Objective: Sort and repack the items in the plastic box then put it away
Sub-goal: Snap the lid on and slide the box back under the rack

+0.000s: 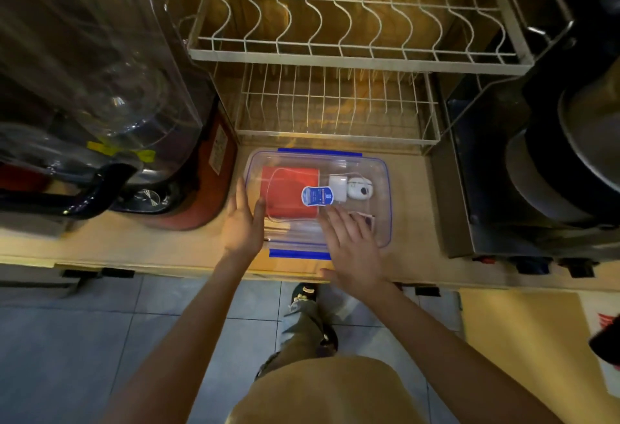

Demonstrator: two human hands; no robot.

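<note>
A clear plastic box point(382, 168) with a lid and blue clips sits on the wooden counter below the dish rack. Through the lid I see a red flat item point(285, 182), a white cable, a white charger point(337, 185), a white earbud case point(359, 187) and a blue-and-white oval label point(317, 196). My left hand point(242, 222) is at the box's left side, fingers straight, thumb toward the lid. My right hand point(352, 242) lies flat over the near right part of the lid, fingers spread.
A two-tier white wire dish rack point(335, 54) stands right behind the box. A large clear water jug on a red base point(201, 195) is at the left. Dark pots point(553, 172) stack on the right. Below are the counter edge, tiled floor and my foot.
</note>
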